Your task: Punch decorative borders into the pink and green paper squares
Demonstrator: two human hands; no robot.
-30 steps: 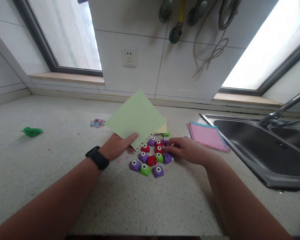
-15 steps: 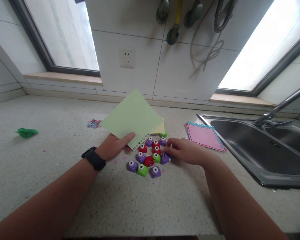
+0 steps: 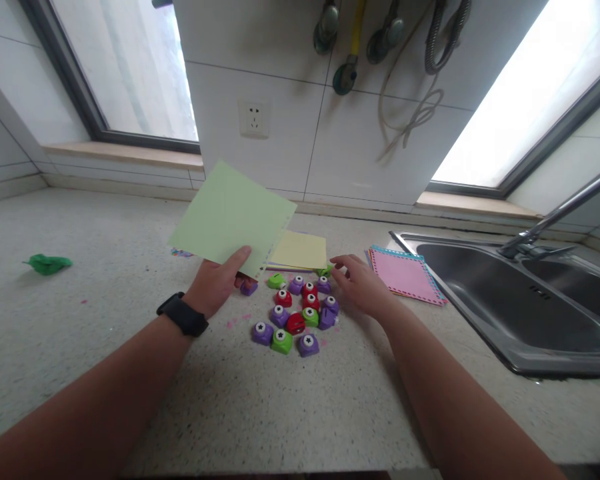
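Note:
My left hand [image 3: 220, 283] pinches the lower corner of a light green sheet [image 3: 233, 217], thumb on top; small punched holes run along the sheet's lower right edge. Several small craft punches in purple, red and green lie grouped on the counter, among them a red punch [image 3: 283, 298] and a purple punch [image 3: 263, 333]. My right hand [image 3: 357, 283] is at the group's upper right, its fingers apart, beside a green punch [image 3: 324, 271]. Behind the punches rests a pale yellow sheet [image 3: 300, 251], partly covered by the green one.
A stack of punched sheets with a pink one [image 3: 405, 272] on top lies left of the steel sink [image 3: 510, 363]. Colourful paper bits [image 3: 181, 253] show behind the green sheet. A green crumpled item [image 3: 49, 264] sits far left.
The green sheet and my left hand have moved left and up, uncovering more of the yellow sheet and more punches. My right hand has shifted back, away from the purple punches.

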